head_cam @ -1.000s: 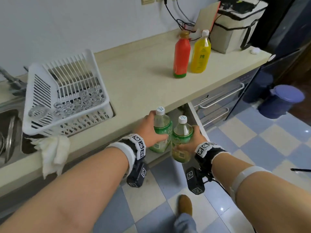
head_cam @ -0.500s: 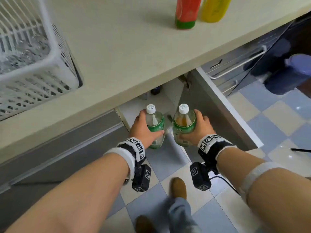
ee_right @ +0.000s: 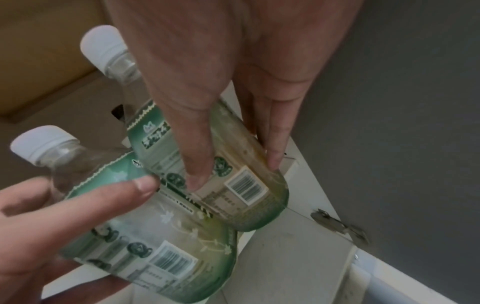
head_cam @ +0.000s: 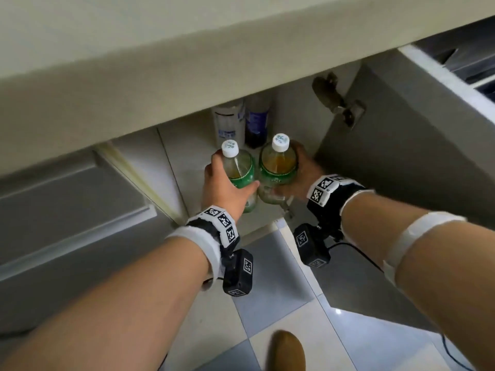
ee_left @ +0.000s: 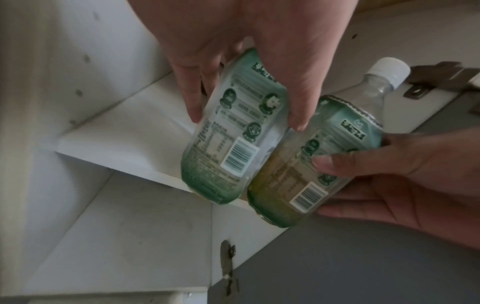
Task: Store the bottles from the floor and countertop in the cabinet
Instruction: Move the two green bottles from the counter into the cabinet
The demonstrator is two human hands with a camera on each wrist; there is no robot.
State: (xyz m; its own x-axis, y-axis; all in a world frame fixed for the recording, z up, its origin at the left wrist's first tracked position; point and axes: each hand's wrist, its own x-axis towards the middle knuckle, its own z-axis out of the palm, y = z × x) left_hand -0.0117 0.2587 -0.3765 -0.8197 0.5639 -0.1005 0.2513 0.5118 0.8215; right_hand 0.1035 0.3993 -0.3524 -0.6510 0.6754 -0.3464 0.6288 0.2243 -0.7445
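Two green-labelled drink bottles with white caps hang side by side in the mouth of the open cabinet (head_cam: 187, 167) under the counter. My left hand (head_cam: 222, 188) grips the left bottle (head_cam: 241, 170) (ee_left: 228, 131) (ee_right: 145, 242) round its body. My right hand (head_cam: 302, 180) grips the right bottle (head_cam: 278, 167) (ee_left: 319, 164) (ee_right: 215, 168), which holds amber liquid. Both bottles are upright, slightly tilted, their bases just above the white cabinet floor (ee_left: 130, 226) and its shelf edge (ee_left: 124, 148).
A white bottle (head_cam: 227, 121) and a dark blue bottle (head_cam: 257, 124) stand at the back of the cabinet. The grey cabinet door (head_cam: 401, 145) swings open on the right, with hinges (head_cam: 334, 97). The countertop edge (head_cam: 187, 62) overhangs above. My shoe (head_cam: 288, 349) is on the tiled floor.
Both hands have carried the bottles down from counter height and forward into the cabinet opening. My head has dropped, so the countertop bottles have left the view.
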